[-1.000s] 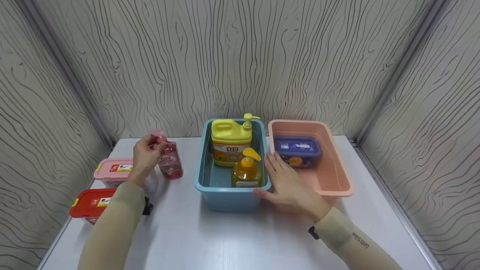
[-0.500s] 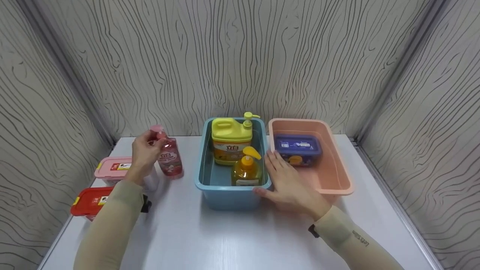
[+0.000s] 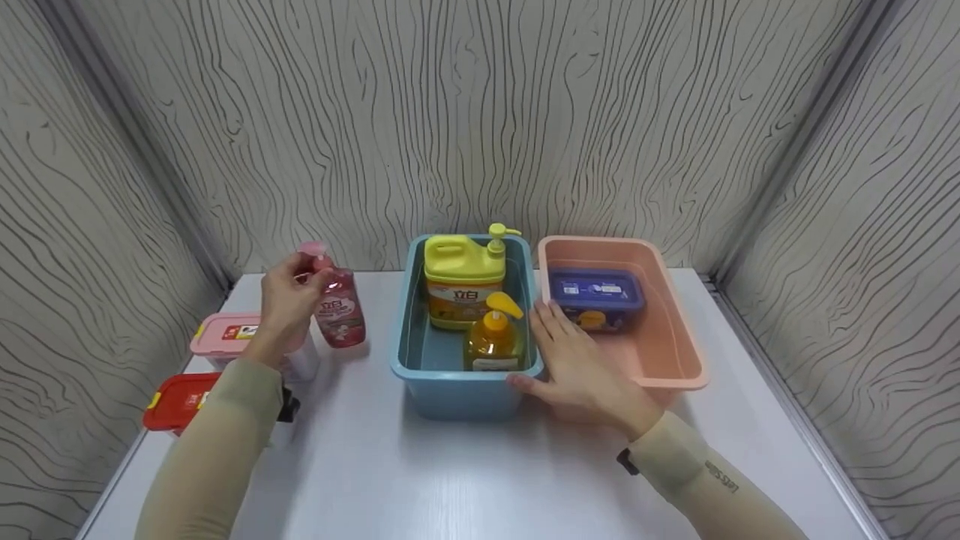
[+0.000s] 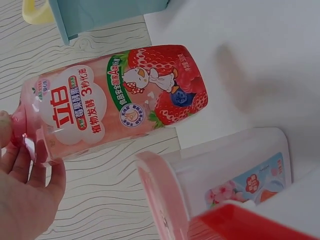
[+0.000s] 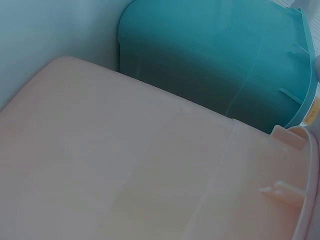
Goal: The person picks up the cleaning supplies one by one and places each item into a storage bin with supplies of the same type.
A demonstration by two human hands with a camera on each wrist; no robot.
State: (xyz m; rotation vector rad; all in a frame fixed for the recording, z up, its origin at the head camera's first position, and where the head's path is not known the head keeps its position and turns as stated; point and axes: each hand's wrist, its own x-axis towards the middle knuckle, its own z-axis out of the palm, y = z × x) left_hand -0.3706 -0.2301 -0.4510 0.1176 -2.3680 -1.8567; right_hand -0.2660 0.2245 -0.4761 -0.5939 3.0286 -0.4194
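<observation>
My left hand [image 3: 291, 300] pinches the neck of a pink dish soap bottle [image 3: 341, 309] just under its pump head. Strawberries are printed on the bottle's label [image 4: 77, 102], and its base hangs apart from its shadow on the table in the left wrist view. My right hand [image 3: 577, 367] rests with straight fingers along the adjoining rims of a blue tub [image 3: 465, 397] and a pink tub [image 3: 679, 337], thumb at the blue rim. Inside the blue tub stand a yellow pump jug [image 3: 463, 281] and an amber pump bottle [image 3: 495, 345].
A purple-lidded box [image 3: 600, 292] lies in the pink tub. At the left, a pink-lidded box [image 3: 221, 335] and a red-lidded box [image 3: 180, 394] stand partly behind my left arm. Patterned panels [image 3: 480, 112] enclose the white table [image 3: 420, 480] at the back and sides.
My left hand has raised the pink dish soap bottle slightly off the table. My right hand keeps its place on the tub rims.
</observation>
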